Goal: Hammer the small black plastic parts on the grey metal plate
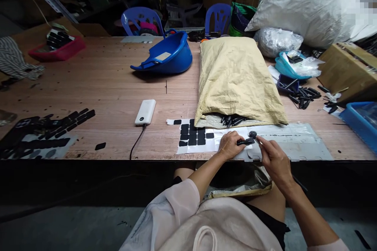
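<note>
My left hand [230, 146] rests at the near table edge, fingers closed round a small black plastic part [245, 141]. My right hand [272, 157] is just to its right, fingertips pinched near the part's right end, beside a small dark round piece [252, 134]. Both hands lie over a white backing sheet [219, 141] carrying several black square pads [193, 136]. Behind them a tan woven sack [235, 78] lies open toward me, with black plastic parts [234, 120] spilling from its mouth.
A white power bank [145, 111] with a cable lies left of the sheet. Black pads on sheets [44, 133] sit at far left. A blue basin [166, 55], a red tray [57, 49], a blue bin [361, 123], loose black parts [303, 96] and a cardboard box [349, 70] ring the table.
</note>
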